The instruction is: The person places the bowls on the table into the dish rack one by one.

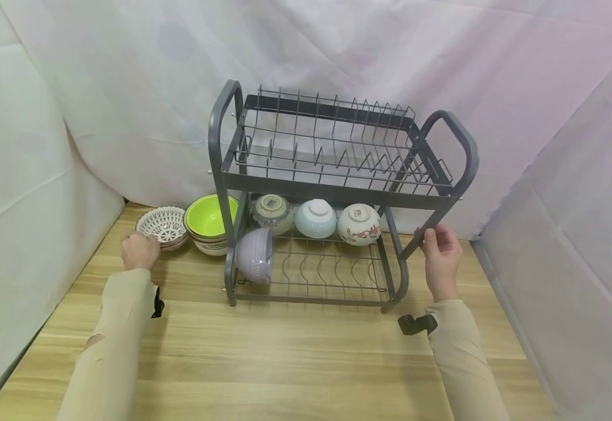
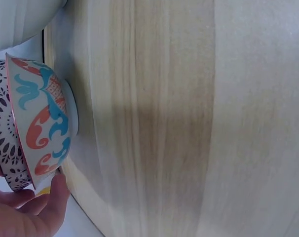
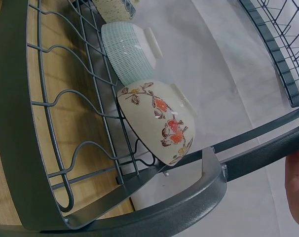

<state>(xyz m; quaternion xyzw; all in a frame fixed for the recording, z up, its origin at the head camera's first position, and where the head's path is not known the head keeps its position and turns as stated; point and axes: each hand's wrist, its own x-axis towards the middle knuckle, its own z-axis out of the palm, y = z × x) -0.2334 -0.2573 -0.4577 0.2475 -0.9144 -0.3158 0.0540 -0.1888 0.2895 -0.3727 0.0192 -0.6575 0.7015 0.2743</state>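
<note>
My left hand (image 1: pixel 140 251) is at the near side of a black-and-white patterned bowl (image 1: pixel 165 222), its fingers pinching the rim. In the left wrist view that bowl (image 2: pixel 2 123) sits inside a white bowl with orange and teal patterns (image 2: pixel 46 118), and fingertips lie along both rims. On the other side, my right hand (image 1: pixel 442 257) holds the right post of a dark grey two-tier dish rack (image 1: pixel 337 193), thumb in front. Only part of this hand (image 3: pixel 296 192) shows in the right wrist view, beside the post.
A lime-green bowl (image 1: pixel 208 217) tops a stack left of the rack. On the lower tier, a purple bowl (image 1: pixel 253 255) stands on edge in front; behind are a mottled bowl (image 1: pixel 272 214), a pale blue bowl (image 1: pixel 315 221) and a floral bowl (image 1: pixel 359 224), bases facing forward.
</note>
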